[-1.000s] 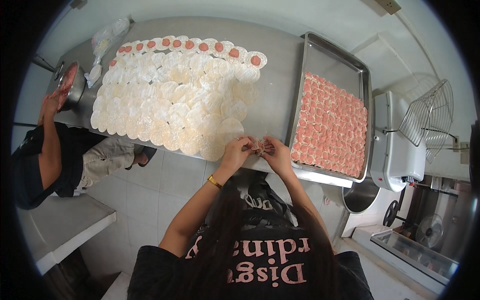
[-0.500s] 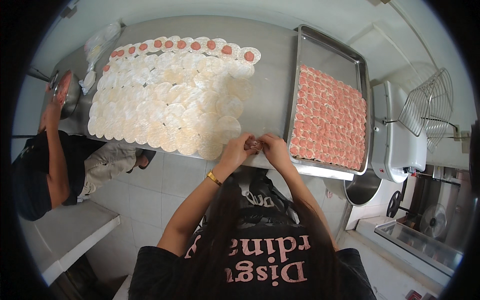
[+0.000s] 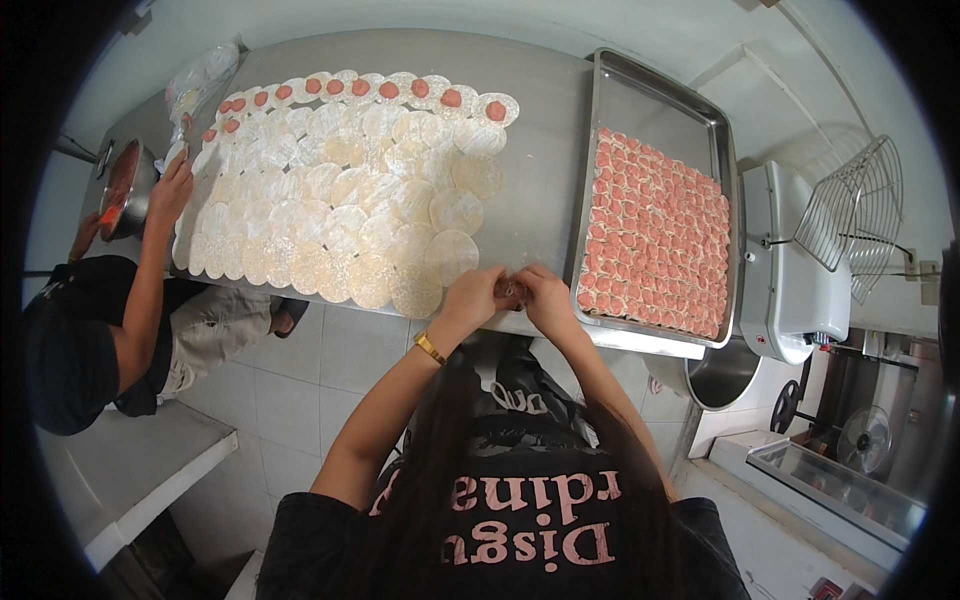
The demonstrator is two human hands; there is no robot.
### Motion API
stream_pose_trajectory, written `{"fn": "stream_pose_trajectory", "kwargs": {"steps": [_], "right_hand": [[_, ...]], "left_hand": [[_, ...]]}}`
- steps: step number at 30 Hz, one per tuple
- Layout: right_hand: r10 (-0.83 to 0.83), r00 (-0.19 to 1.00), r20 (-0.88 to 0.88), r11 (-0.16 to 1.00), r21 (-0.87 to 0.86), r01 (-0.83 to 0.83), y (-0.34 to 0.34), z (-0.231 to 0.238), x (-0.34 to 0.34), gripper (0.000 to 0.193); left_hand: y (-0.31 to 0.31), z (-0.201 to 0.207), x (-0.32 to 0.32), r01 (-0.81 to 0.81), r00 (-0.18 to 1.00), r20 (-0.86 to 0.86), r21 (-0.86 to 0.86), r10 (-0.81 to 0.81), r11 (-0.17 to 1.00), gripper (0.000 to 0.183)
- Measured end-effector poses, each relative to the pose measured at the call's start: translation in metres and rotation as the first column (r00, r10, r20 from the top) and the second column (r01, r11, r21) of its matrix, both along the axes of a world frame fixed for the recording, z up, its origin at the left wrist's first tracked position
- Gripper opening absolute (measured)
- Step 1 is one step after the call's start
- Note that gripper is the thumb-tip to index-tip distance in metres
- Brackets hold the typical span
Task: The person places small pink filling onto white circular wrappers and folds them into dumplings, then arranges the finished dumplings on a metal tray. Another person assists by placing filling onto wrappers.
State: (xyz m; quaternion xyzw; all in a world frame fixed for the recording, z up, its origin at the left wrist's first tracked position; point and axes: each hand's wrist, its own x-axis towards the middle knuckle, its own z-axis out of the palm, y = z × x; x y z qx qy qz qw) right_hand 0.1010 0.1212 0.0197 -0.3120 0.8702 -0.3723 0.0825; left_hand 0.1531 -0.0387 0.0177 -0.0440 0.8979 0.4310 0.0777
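At the table's near edge, my left hand [image 3: 478, 298] and my right hand [image 3: 543, 298] meet with their fingertips pinched together. Between them is a small dumpling [image 3: 511, 291], mostly hidden by the fingers. To their left, round pale dough wrappers [image 3: 345, 190] overlap in rows; the far row carries dabs of pink filling [image 3: 389, 90]. To the right, a deep metal tray [image 3: 655, 75] holds close-packed open-topped dumplings [image 3: 655, 235] with pink filling.
At the left, a co-worker's hand [image 3: 174, 190] reaches over the wrappers' edge, while the other is at a metal bowl [image 3: 143, 190] of pink filling. A plastic bag [image 3: 200, 85] lies behind. Right of the tray stand a white machine [image 3: 790, 270] and a wire rack [image 3: 865, 220].
The co-worker's arm has moved from the bowl toward the wrappers, and one more dab of filling shows in the second row. My hands stay together, with only slight finger movement.
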Motion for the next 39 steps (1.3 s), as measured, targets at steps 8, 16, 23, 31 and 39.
{"fn": "stream_pose_trajectory", "kwargs": {"steps": [8, 16, 23, 31, 39], "right_hand": [[-0.045, 0.998, 0.033, 0.999, 0.027, 0.044, 0.0, 0.003, 0.005, 0.025], [-0.077, 0.997, 0.005, 0.996, 0.033, 0.077, 0.004, 0.002, 0.009, 0.025], [-0.106, 0.989, -0.099, 0.994, -0.023, 0.104, 0.006, 0.001, 0.01, 0.032], [-0.066, 0.996, 0.053, 0.998, -0.005, 0.066, 0.007, -0.001, 0.009, 0.042], [0.059, 0.998, 0.002, 0.998, 0.036, -0.059, 0.007, 0.0, 0.002, 0.04]], "left_hand": [[0.002, -0.004, 0.002, -0.007, 0.995, -0.095, 0.147, 0.021, 0.989, 0.026], [0.006, -0.002, 0.006, -0.01, 0.996, -0.086, 0.045, 0.014, 0.999, 0.023], [0.007, -0.004, 0.005, -0.048, 0.966, -0.253, 0.009, 0.048, 0.999, 0.022], [0.003, -0.011, -0.001, 0.02, 0.974, -0.226, 0.135, 0.011, 0.991, 0.021], [-0.007, -0.003, 0.005, -0.068, 0.988, -0.128, 0.175, 0.091, 0.982, 0.023]]}}
